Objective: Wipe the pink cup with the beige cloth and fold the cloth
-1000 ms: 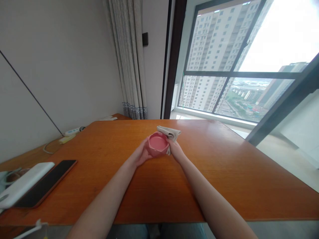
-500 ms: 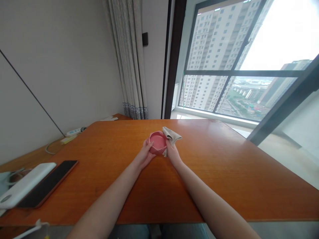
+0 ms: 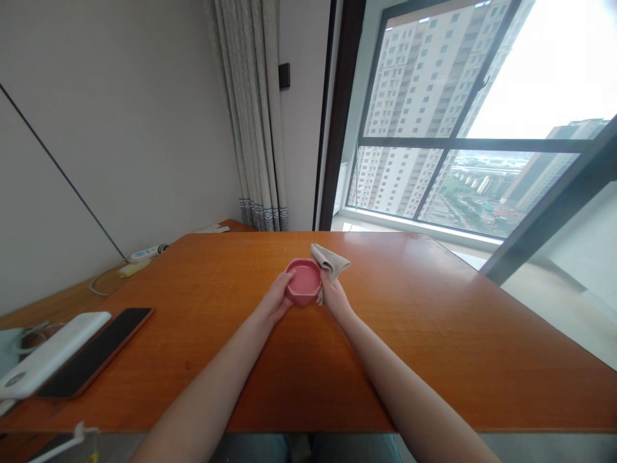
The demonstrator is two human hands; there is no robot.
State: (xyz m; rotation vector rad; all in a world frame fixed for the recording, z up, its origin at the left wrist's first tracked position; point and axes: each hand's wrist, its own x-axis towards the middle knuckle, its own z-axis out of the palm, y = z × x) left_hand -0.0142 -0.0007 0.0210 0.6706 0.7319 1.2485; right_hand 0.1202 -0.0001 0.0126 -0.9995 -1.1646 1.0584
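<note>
A small pink dish with a faceted rim is held over the middle of the table, its open side tilted toward me. My left hand grips its left side, thumb over the rim and fingers underneath. On the other side, my right hand is closed on a folded light grey cloth and presses it against the dish's right edge. Part of the cloth sticks out above the right hand, and a bit shows below by the dish. The right fingertips are hidden behind the cloth and dish.
The brown wooden table spreads around both arms. At the left lie a black phone and a white power bank. A power strip with a cable lies by the wall. A curtain and a window stand beyond.
The dish has turned slightly in my hands, and its rim shows at a different angle. The cloth has shifted a little left. Both hands keep their hold.
</note>
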